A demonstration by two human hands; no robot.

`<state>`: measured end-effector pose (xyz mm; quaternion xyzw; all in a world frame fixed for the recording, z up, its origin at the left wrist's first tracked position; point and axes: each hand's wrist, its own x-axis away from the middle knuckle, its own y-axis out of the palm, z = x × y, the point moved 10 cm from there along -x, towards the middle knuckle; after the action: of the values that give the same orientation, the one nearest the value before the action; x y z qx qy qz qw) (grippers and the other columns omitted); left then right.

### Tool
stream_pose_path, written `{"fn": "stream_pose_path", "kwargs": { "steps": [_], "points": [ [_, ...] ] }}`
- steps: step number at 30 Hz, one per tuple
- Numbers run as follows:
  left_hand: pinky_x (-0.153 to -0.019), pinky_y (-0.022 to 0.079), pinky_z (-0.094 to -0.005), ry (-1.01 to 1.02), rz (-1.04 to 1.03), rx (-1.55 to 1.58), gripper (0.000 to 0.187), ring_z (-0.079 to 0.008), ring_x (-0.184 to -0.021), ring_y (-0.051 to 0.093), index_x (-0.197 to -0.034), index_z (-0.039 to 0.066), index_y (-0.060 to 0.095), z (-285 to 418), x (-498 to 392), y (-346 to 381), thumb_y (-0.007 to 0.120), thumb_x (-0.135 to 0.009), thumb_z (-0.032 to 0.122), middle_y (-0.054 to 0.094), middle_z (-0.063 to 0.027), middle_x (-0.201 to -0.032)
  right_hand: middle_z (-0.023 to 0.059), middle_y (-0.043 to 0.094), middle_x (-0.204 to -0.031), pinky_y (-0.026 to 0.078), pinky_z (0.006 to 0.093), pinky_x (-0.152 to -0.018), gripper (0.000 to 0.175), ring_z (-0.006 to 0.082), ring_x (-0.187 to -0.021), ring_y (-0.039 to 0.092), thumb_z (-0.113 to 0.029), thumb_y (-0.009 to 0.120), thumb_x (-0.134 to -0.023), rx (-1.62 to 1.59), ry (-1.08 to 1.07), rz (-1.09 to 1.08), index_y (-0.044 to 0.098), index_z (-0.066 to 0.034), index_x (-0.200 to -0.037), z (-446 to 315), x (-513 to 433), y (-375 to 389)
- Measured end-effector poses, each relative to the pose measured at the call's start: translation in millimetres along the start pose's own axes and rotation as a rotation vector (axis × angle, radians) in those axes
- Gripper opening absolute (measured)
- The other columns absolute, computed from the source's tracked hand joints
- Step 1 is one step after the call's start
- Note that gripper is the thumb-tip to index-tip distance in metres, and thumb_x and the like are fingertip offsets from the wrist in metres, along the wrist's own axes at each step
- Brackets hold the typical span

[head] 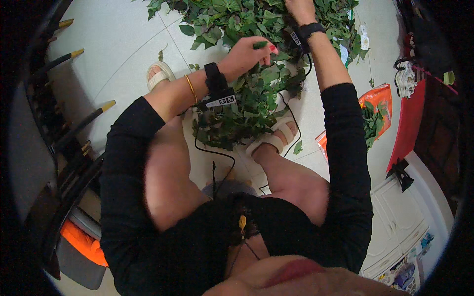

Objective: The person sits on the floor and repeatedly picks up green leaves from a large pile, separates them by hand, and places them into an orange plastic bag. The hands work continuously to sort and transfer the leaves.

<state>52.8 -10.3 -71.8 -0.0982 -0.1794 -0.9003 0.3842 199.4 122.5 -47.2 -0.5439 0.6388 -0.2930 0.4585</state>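
Observation:
My left hand (249, 55) is raised over the leaves, fingers curled around a small green thing (260, 45) that may be a leaf or stem. My right hand (300, 10) reaches into the large pile of green leaves (237, 22) at the top; its fingertips are cut off by the picture's edge, so its grasp is unclear. Between my feet lies a second heap of leaves (255, 100), partly behind my left wrist and its strapped black device (222, 98). Another strapped device (296, 39) is on my right wrist.
An orange plastic bag (385, 100) with leaves is on the tiled floor at right, beside a red panel (407, 125). Black cables (214, 150) run down from my wrists. Dark furniture with gold-tipped legs (77, 53) stands at left, and a white cabinet (398, 214) at lower right.

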Motion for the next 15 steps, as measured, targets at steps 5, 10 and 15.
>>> {"fn": "stream_pose_path", "kwargs": {
  "steps": [5,10,15],
  "points": [
    [-0.066,0.041,-0.0224,-0.023,0.191,0.03,0.023,-0.0074,-0.067,0.051,-0.097,0.0,0.065,1.8,-0.2,-34.6,0.051,-0.095,0.019,0.059,0.0005,-0.072,0.014,0.053,-0.08,0.045,0.0392,-0.069,0.009,0.033,-0.073,0.053,0.002,0.058,-0.079,-0.242,-0.039,0.227,0.051,-0.0012,-0.083,-2.2,28.6,-52.0],
    [-0.064,0.041,-0.0217,-0.01,0.205,0.065,0.028,-0.0065,-0.068,0.049,-0.106,0.005,0.063,12.9,-0.4,-36.7,0.051,-0.095,0.028,0.059,0.0009,-0.077,0.008,0.067,-0.098,0.05,0.0329,-0.078,0.015,0.025,-0.09,0.062,0.003,0.063,-0.078,-0.215,-0.207,0.405,0.062,-0.0057,-0.091,-36.6,72.4,-102.2],
    [-0.063,0.039,-0.0232,-0.016,0.065,0.155,0.033,-0.0067,-0.066,0.049,-0.098,0.005,0.064,31.9,-11.3,-22.7,0.054,-0.094,0.037,0.059,0.0008,-0.073,0.0011,0.069,-0.102,0.048,0.0331,-0.082,0.029,0.0245,-0.093,0.059,0.008,0.061,-0.06,-0.083,-0.372,0.36,0.063,-0.0097,-0.084,-76.5,111.7,-117.2]
  ]
}}
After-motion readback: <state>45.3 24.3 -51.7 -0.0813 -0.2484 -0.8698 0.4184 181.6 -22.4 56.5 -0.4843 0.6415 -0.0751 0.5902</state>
